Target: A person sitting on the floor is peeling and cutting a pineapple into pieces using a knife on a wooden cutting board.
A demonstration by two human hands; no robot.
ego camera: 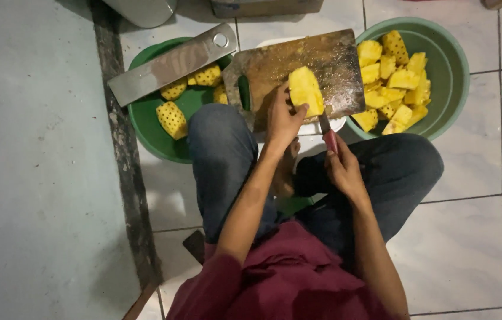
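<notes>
While the person sits over the work on a tiled floor, the head view shows the left hand [282, 117] clasping a peeled pineapple piece [305, 90] at the near edge of a wet cutting board [275, 68], fingers curled round its side, apparently to steady it. The right hand [342, 169] is closed round the red handle of a knife [328, 135], whose blade runs up under the fruit and is mostly hidden there. Beyond the board's right edge, a green basin [455, 89] holds cut yellow chunks within easy reach. Past the left edge, a darker green bowl [147, 121] holds spotted pieces, partly covered by a cleaver [171, 64] resting across its rim. Whatever supports the board is hard to make out.
</notes>
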